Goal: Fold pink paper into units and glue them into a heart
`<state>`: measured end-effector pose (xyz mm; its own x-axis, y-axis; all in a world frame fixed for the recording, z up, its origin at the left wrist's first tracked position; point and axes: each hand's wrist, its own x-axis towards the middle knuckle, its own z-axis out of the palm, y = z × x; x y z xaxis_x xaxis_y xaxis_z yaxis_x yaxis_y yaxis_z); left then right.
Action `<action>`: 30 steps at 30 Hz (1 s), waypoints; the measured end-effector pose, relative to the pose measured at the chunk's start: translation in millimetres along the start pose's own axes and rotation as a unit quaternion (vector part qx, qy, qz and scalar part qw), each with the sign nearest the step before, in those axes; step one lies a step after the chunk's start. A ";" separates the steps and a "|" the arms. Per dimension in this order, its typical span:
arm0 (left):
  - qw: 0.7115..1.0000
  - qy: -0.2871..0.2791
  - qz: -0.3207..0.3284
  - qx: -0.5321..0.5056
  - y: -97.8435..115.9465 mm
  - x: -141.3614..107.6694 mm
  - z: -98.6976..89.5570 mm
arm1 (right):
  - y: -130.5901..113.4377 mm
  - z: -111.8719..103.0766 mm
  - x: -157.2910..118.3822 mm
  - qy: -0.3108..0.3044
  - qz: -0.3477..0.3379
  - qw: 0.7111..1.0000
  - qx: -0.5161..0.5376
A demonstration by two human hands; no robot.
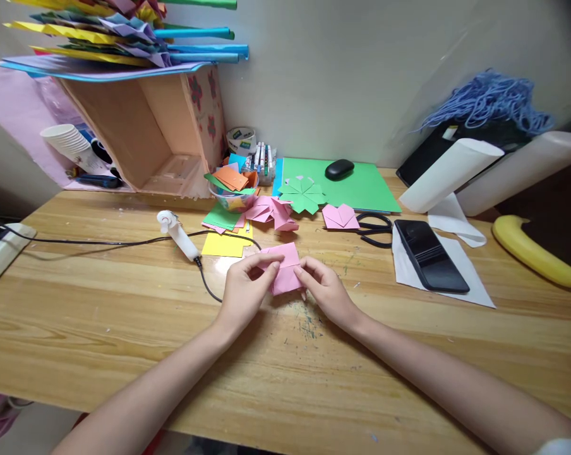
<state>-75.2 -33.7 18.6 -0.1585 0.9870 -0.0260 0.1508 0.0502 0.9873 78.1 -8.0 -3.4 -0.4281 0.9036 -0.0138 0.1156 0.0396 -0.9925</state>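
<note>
A folded square of pink paper point(288, 254) is held just over the wooden table, with crease lines across it. My left hand point(250, 281) pinches its left side between thumb and fingers. On the right edge, my right hand point(324, 287) grips the same paper, thumb on top and fingertips partly hidden underneath. Beyond it lie a pink folded paper heart point(341, 217), a pile of pink folded pieces point(272, 212) and a green paper flower point(302, 194). Yellow paper point(223, 244) sits near my left hand.
A white glue gun point(179, 237) with a black cord stands left of my hands. Black-handled scissors point(376, 229), a phone point(430, 256) on white paper and a banana point(536, 249) lie to the right. A tub of paper scraps point(232, 197) stands by an open box point(210, 126).
</note>
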 end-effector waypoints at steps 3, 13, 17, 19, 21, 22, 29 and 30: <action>1.000 -0.012 0.006 0.020 -1.5 -0.5 0.1 | 0.6 0.2 -0.4 0.004 -0.001 1.000 -0.005; 0.998 -0.037 0.031 0.036 0.5 -1.7 0.6 | 0.5 -0.5 0.0 0.012 -0.025 1.000 -0.014; 0.996 -0.050 0.047 0.050 0.0 -4.8 2.2 | 2.3 0.2 0.8 0.007 -0.028 1.000 -0.002; 0.995 -0.060 0.055 0.059 0.0 -6.5 3.0 | 2.3 0.4 0.5 0.003 -0.030 1.000 0.009; 0.993 -0.067 0.066 0.071 0.2 -8.0 3.6 | 2.4 0.5 0.0 0.000 -0.029 0.999 0.020; 0.992 -0.070 0.071 0.076 0.3 -8.6 3.7 | 2.5 0.5 -0.2 0.000 -0.026 0.999 0.022; 0.989 -0.085 0.081 0.090 1.1 -8.5 2.9 | 5.9 0.1 0.0 0.009 -0.031 0.999 0.027; 0.989 -0.085 0.079 0.089 1.0 -7.9 2.6 | 6.4 0.0 0.2 0.011 -0.034 0.999 0.028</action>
<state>-71.3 -41.0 19.4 0.0442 0.9953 0.0865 0.3316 -0.0962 0.9385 78.7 -7.5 -9.7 -0.4138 0.9087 0.0556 0.0365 0.0776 -0.9963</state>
